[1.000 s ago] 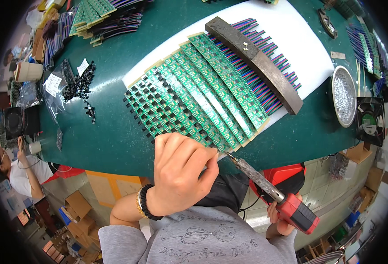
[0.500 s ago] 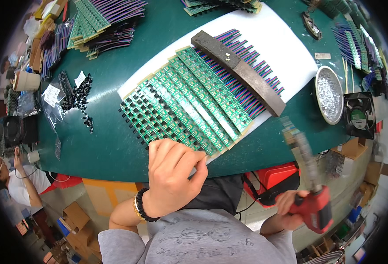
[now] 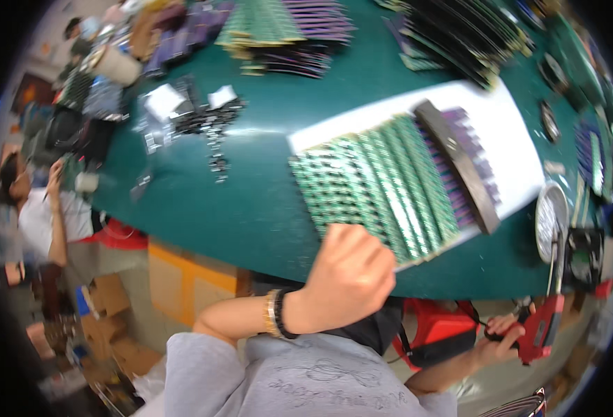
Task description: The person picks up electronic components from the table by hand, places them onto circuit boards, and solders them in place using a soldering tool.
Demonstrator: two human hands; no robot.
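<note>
My left hand (image 3: 351, 278), with a dark and gold bracelet at the wrist, is closed in a fist at the near edge of a row of green circuit board strips (image 3: 390, 187). Whatever its fingers hold, if anything, is hidden. Small black parts sit on the strips' left portion; purplish wires run from their right side under a dark heavy bar (image 3: 458, 167). My right hand (image 3: 506, 339) grips a red soldering gun (image 3: 539, 330) at the lower right. Its thin metal tip reaches up to a round bowl (image 3: 565, 203) of silvery bits.
Beneath the strips lies a white sheet (image 3: 513, 142) on the green table (image 3: 251, 201). Loose black parts (image 3: 216, 132) and bags are on the left. Wired strip bundles (image 3: 264, 31) and darker stacks (image 3: 459, 35) line the back. A small fan (image 3: 586, 256) stands right of the bowl. Another person sits far left.
The view has swung left, so the table contents appear further right and blurred. My right hand has brought the soldering gun's tip to the bowl. My left hand stays closed by the strips.
</note>
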